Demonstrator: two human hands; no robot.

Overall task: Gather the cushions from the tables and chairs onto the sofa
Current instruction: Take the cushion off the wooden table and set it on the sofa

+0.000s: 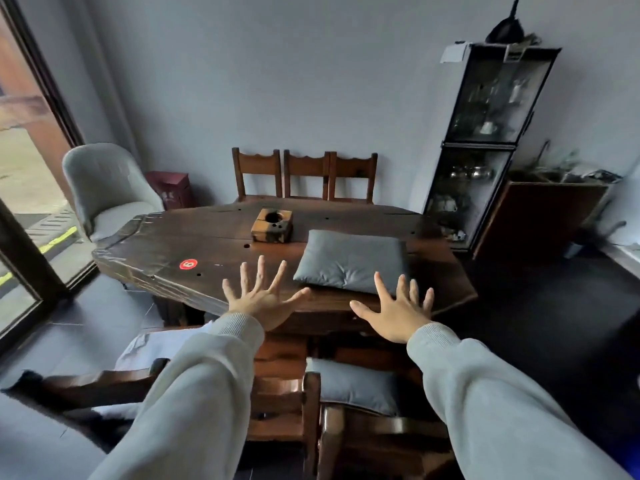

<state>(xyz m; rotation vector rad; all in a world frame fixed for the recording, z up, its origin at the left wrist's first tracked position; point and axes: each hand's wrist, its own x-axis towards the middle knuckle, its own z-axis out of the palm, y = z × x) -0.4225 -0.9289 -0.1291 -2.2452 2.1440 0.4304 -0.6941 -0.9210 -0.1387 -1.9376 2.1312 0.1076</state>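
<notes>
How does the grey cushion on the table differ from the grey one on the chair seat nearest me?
The table cushion lies on the wooden table, fully in view; the chair cushion sits lower on a wooden chair, partly hidden by the table edge and the right sleeve. The table cushion lies just beyond the open right hand; the chair cushion lies below the arms. Both are grey, soft and rectangular.
</notes>
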